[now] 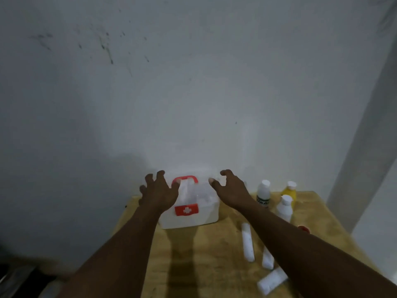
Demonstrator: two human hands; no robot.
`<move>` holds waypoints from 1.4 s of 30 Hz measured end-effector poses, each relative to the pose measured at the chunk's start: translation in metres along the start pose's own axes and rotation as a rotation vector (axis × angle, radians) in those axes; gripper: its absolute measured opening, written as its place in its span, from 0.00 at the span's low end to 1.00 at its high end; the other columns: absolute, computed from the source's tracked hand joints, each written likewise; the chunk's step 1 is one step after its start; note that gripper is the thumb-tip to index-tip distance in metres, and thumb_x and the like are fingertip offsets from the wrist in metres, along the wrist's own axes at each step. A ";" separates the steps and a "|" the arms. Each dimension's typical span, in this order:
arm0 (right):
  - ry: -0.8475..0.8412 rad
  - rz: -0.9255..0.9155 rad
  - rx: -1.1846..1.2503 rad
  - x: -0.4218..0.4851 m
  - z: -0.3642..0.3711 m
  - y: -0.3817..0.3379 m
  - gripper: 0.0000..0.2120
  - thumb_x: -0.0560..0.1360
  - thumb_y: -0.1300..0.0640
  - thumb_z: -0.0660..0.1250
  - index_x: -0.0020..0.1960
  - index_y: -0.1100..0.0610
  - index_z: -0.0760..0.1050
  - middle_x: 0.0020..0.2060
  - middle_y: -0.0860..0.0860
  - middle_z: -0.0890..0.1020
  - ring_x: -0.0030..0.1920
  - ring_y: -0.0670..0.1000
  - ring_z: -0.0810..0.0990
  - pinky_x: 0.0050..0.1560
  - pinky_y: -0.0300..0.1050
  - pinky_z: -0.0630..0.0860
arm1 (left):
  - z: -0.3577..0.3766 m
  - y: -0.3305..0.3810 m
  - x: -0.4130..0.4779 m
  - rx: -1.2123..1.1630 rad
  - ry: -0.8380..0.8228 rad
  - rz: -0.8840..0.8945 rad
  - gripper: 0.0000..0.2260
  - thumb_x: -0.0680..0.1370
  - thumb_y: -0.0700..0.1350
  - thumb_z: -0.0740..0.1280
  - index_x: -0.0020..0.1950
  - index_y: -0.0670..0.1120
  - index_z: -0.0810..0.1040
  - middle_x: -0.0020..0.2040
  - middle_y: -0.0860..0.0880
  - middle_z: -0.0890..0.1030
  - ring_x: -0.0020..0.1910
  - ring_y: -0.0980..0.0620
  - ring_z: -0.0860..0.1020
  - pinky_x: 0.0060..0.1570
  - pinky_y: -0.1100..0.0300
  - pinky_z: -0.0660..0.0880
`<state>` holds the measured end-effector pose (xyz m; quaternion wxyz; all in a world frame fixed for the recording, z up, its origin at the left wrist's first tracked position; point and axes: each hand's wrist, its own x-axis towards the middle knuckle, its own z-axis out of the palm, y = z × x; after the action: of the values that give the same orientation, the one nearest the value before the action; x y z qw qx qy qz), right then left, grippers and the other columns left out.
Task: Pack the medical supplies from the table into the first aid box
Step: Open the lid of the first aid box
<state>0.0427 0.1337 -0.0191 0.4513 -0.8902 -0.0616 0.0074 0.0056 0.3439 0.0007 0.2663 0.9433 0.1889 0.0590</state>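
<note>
A white first aid box (189,214) with a red handle and a red cross label stands closed at the back of the wooden table (204,254). My left hand (159,191) hovers at its left top corner with fingers spread. Over the box's right top corner, my right hand (231,189) is also spread and empty. To the right stand two white bottles (263,191) (284,206) and a yellow bottle (290,190). Three white gauze rolls (248,241) (268,260) (271,280) lie near my right forearm, partly hidden by it.
A grey wall rises directly behind the table. A small red object (304,228) shows at the table's right, mostly hidden by my forearm. The table's left edge drops off beside my left forearm, with dark floor clutter (19,276) below.
</note>
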 end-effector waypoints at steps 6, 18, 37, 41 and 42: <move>0.012 0.036 0.115 -0.015 0.032 0.006 0.34 0.78 0.40 0.62 0.77 0.58 0.60 0.75 0.58 0.67 0.72 0.59 0.69 0.69 0.52 0.69 | 0.008 -0.023 -0.017 -0.261 0.020 -0.024 0.33 0.81 0.55 0.66 0.81 0.42 0.60 0.77 0.38 0.68 0.75 0.37 0.69 0.70 0.47 0.70; 0.005 0.005 0.170 -0.091 0.005 0.002 0.29 0.78 0.43 0.64 0.75 0.55 0.67 0.75 0.53 0.67 0.69 0.59 0.71 0.54 0.54 0.80 | -0.026 -0.051 -0.105 -0.334 -0.165 -0.090 0.43 0.73 0.63 0.73 0.81 0.48 0.58 0.75 0.41 0.68 0.64 0.36 0.77 0.42 0.44 0.85; 0.110 0.572 0.952 -0.163 0.064 -0.002 0.18 0.75 0.46 0.68 0.55 0.59 0.74 0.47 0.56 0.80 0.50 0.57 0.81 0.41 0.49 0.80 | -0.001 -0.054 -0.155 -0.290 0.029 -0.099 0.54 0.67 0.69 0.75 0.81 0.47 0.50 0.78 0.38 0.58 0.70 0.34 0.71 0.23 0.56 0.78; 0.118 0.572 1.011 -0.159 0.075 0.001 0.20 0.74 0.45 0.71 0.56 0.61 0.79 0.47 0.58 0.84 0.45 0.56 0.83 0.36 0.46 0.80 | 0.000 -0.055 -0.153 -0.309 0.024 -0.092 0.55 0.67 0.68 0.76 0.82 0.47 0.49 0.79 0.38 0.57 0.71 0.34 0.69 0.24 0.55 0.78; 0.111 0.575 1.011 -0.157 0.075 0.002 0.21 0.73 0.45 0.71 0.56 0.61 0.79 0.47 0.58 0.84 0.44 0.56 0.82 0.36 0.46 0.80 | 0.000 -0.055 -0.153 -0.302 0.027 -0.091 0.55 0.67 0.68 0.76 0.81 0.47 0.50 0.78 0.38 0.57 0.70 0.34 0.69 0.24 0.55 0.78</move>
<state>-0.1182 0.1744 -0.0712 0.8025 -0.5445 0.2172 0.1113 -0.1534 0.3277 -0.0300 0.4048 0.8822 0.2241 0.0872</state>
